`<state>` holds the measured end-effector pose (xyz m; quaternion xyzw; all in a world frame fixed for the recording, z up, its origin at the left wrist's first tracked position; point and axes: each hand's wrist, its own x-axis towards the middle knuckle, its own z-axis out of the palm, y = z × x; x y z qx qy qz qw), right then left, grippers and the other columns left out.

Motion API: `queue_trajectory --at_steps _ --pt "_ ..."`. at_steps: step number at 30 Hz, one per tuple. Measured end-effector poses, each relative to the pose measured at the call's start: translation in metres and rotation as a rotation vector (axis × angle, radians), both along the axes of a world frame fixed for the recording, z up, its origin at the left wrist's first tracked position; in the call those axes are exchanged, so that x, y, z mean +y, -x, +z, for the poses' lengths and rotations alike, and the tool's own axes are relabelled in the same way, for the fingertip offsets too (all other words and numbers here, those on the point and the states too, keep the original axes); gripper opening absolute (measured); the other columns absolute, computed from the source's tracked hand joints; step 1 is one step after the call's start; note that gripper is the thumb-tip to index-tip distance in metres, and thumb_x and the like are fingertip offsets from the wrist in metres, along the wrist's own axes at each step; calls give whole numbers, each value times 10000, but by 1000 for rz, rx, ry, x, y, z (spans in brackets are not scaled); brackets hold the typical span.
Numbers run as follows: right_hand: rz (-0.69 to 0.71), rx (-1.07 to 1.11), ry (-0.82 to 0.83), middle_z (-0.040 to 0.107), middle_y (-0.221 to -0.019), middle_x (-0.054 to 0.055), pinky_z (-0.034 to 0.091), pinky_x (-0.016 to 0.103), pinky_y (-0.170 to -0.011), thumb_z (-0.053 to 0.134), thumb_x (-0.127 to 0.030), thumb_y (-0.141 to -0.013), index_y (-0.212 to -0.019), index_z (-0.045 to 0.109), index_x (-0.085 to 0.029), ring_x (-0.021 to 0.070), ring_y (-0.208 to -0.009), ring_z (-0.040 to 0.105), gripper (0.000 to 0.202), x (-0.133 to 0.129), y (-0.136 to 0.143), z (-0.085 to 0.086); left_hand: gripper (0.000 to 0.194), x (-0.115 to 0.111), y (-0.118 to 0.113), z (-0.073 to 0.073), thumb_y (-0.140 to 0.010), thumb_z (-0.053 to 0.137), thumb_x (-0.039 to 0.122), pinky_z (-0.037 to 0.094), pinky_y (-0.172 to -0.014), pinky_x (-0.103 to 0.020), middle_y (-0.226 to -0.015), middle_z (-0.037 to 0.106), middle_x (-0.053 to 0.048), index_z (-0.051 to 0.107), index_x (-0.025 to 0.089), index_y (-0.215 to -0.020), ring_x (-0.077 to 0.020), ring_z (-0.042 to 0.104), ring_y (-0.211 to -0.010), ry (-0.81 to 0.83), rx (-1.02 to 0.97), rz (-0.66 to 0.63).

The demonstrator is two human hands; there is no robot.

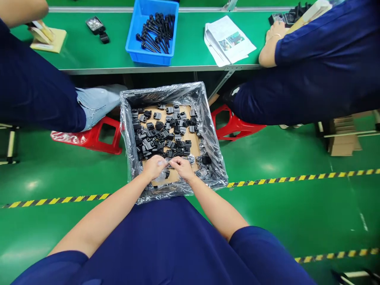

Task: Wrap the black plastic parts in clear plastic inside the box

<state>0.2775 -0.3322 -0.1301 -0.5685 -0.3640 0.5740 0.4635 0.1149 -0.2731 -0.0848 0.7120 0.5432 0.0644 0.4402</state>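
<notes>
A bin lined with clear plastic film (214, 158) stands in front of me, with several small black parts (148, 144) spread over brown cardboard (194, 148) inside. Above its near part, my left hand (154, 167) is closed in a pinch on a small clear plastic bag (162, 176), which hangs below the fingers. My right hand (182, 167) is closed too, its fingertips pinched close beside the left ones; what they hold is too small to make out. A black part (167, 174) shows just under the hands.
Beyond the bin runs a green workbench (190, 39) with a blue tray (150, 59) of black stems and some papers (228, 41). People in dark blue sit left and right by red stools (109, 147). Striped tape (285, 179) crosses the floor.
</notes>
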Motion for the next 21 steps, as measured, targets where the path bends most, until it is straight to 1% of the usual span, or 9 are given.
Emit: queue_trajectory --at_steps 3,5,8,10,12,14,16,19,21 --pt "-174 -64 198 674 -988 58 494 326 -820 656 -454 -771 -1030 691 -194 179 -834 602 367 -1 -11 -26 184 -3 12 -2 -787 592 341 453 -960 -317 -1033 713 -75 704 200 -820 -215 632 -1012 -31 -52 67" --pt "-286 -332 386 636 -1136 102 473 340 -916 640 -365 -788 -1180 633 -172 203 -959 602 437 -4 -27 -49 172 -6 18 -2 -776 578 337 434 -994 -320 -1121 697 -77 677 197 -788 -210 614 -1072 -53 -72 102" --pt "-199 -708 583 542 -1304 149 387 347 -1048 639 -272 -791 -1299 563 -175 245 -1176 528 523 -9 -50 -79 141 -9 22 3 -755 553 307 459 -934 -315 -1123 700 -60 642 201 -777 -193 629 -1010 -22 -47 135" --pt "-136 -755 678 543 -1297 169 392 363 -1039 659 -278 -784 -1334 535 -176 266 -1177 533 573 -12 -58 -94 129 -9 21 7 -749 542 310 482 -797 -309 -923 718 -46 608 200 -757 -182 632 -831 0 15 195" --pt "-155 -736 745 597 -1209 176 424 374 -996 677 -259 -762 -1322 547 -160 275 -1110 574 583 -13 -61 -104 162 -8 19 11 -765 543 362 459 -681 -293 -730 661 -17 566 205 -727 -169 581 -690 -8 82 269" --pt "-208 -720 757 644 -1132 164 435 377 -982 652 -200 -755 -1252 604 -145 272 -1075 593 503 -13 -62 -111 229 -6 18 14 -757 577 436 428 -625 -276 -667 609 8 542 213 -721 -156 540 -641 -7 135 300" --pt "-245 -711 725 675 -1090 150 435 384 -989 587 -155 -770 -1123 677 -135 270 -1062 604 365 -15 -64 -114 249 -4 20 15 -705 643 440 412 -608 -262 -663 596 23 538 214 -717 -148 533 -634 36 175 263" --pt "-284 -665 636 707 -1052 122 463 376 -965 542 -183 -795 -969 725 -145 252 -1002 637 255 -22 -66 -114 110 -3 25 11 -657 640 251 432 -650 -261 -704 627 16 567 203 -724 -152 570 -676 102 223 183" --pt "-281 -605 552 724 -1017 97 500 348 -914 562 -241 -798 -965 726 -155 223 -936 660 249 -27 -67 -110 162 -4 27 6 -638 576 131 463 -762 -275 -861 687 -19 625 189 -781 -168 617 -812 96 197 157"
